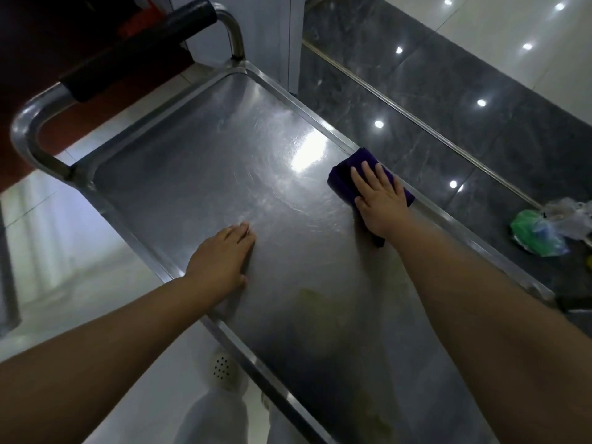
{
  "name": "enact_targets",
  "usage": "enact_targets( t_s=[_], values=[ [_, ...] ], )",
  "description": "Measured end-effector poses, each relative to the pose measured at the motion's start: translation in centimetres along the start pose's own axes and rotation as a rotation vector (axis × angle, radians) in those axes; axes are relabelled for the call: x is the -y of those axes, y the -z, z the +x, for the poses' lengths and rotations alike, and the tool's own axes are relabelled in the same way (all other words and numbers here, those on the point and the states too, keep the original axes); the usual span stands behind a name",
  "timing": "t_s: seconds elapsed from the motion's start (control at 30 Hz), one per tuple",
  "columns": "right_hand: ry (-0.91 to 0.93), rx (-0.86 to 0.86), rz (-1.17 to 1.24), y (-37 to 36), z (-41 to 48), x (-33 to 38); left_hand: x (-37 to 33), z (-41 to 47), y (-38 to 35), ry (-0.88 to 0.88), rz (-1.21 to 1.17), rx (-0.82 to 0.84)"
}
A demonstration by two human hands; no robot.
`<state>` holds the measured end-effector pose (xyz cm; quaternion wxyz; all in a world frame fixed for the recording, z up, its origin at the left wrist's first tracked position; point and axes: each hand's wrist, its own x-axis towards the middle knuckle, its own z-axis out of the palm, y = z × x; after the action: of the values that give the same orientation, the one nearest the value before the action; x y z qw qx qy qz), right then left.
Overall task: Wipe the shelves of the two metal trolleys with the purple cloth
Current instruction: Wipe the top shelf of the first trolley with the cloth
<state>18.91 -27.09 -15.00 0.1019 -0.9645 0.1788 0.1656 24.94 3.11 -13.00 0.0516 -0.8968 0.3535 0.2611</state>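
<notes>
Forearms (112, 363) are reaching over trolley shelf (224, 187), left hand (221, 261) lying flat, fingers straight, on bare steel, right hand (378, 200) pressing straight fingers onto purple cloth (339, 181) against right rim (448, 219), where cloth is likely risking slipping overboard.

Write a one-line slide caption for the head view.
Right hand presses the purple cloth against the trolley shelf near its right rim; left hand rests flat on the bare steel.

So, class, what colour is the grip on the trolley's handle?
Black grip, seen best in the head view.
</notes>
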Motion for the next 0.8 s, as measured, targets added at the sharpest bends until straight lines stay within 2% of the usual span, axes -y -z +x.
enact_targets(
  t_s=[0.17,0.53,0.8],
  values=[
    [-0.079,-0.010,0.011,-1.3,-2.1,1.5,0.1,0.0,0.2,-0.004,-0.001,-0.005],
    [-0.008,0.050,0.018,-5.0,-10.5,9.7,1.5,-1.2,-0.2,-0.090,-0.021,-0.054],
    [0.071,0.046,-0.004,-8.2,-15.3,16.3,4.4,-4.9,-2.3,-0.180,-0.011,-0.228]
  ],
)
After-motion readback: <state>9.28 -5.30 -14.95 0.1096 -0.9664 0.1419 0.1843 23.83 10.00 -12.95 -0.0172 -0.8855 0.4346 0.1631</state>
